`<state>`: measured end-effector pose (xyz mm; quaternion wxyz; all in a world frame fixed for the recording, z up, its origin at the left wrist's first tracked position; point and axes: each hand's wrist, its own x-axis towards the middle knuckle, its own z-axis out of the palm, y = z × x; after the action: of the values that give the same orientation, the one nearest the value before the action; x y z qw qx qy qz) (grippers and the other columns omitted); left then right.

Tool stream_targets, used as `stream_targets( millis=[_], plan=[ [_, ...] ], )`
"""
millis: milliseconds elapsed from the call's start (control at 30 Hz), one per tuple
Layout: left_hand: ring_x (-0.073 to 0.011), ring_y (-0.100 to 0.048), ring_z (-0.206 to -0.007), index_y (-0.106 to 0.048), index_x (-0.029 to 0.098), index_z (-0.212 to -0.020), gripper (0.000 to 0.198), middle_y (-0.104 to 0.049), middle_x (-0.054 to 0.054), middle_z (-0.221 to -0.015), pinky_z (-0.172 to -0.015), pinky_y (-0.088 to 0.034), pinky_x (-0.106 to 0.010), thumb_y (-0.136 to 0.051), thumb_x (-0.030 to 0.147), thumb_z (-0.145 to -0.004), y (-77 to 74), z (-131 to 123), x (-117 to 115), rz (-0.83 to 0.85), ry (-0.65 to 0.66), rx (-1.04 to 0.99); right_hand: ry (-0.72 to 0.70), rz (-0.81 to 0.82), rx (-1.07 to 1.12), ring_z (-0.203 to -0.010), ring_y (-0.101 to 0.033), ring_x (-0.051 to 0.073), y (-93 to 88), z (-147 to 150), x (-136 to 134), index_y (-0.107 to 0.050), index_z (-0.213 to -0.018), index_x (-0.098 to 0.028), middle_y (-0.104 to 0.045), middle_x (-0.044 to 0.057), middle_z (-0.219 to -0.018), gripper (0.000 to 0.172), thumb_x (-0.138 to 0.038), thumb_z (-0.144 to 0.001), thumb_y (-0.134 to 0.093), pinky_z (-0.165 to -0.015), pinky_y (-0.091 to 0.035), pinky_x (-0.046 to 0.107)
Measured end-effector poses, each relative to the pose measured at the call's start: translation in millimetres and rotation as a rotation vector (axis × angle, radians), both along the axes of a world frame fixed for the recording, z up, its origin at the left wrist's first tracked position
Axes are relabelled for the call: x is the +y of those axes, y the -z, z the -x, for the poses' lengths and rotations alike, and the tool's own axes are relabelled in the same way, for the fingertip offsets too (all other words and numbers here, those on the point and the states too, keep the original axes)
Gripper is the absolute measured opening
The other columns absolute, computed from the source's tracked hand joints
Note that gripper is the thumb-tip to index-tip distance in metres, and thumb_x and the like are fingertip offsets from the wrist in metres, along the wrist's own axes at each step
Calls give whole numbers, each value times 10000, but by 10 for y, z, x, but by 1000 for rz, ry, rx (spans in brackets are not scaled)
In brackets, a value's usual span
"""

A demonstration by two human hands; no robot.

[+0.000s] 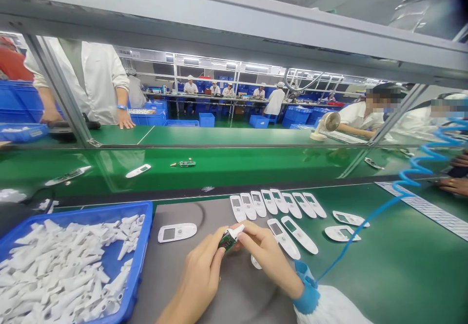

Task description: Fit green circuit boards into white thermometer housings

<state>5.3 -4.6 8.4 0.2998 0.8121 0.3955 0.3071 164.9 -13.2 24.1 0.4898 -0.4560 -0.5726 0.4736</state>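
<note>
My left hand (200,271) pinches a small green circuit board (226,241) between thumb and fingers above the grey mat (183,270). The fingers of my right hand (268,253) are closed on a white plastic tip (237,231), which meets the board's upper end; whether it is seated there I cannot tell. Under my right hand a white piece (256,262) is partly hidden. Left of my hands lies a white casing (177,232) with a rectangular window. Several similar white casings (258,203) form a row beyond my hands, with two more (300,235) just nearer.
A blue tray (146,231) of white plastic tips stands at left. Boards and casings lie on the green conveyor belt (234,168). A coiled blue hose (405,178) trails from upper right to my right cuff. Metal framing (234,27) crosses overhead; co-workers sit and stand beyond.
</note>
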Motion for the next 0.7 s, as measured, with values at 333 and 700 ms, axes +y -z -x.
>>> stream_targets(
  millis=[333,700],
  plan=[
    [-134,-525,-674,-336,263,-1220,386,-572,-36,-914,-619,-446,-233,-300,209,-840,-24,22,-18,-89,76,-23,-70,70,80,-643,-489,118,14,-52,17,-561,-693,-166,-535,-20,-666,114,-234,-641,-636,-610,-396,231],
    [-184,-518,-910,-368,279,-1220,404,-560,-38,-1038,-785,-420,-310,-345,319,-819,-57,-25,-16,193,-67,-56,104,161,29,-536,-444,109,93,-22,46,-504,-582,-168,-484,-31,-547,255,-386,-643,-620,-529,-357,227]
  ],
)
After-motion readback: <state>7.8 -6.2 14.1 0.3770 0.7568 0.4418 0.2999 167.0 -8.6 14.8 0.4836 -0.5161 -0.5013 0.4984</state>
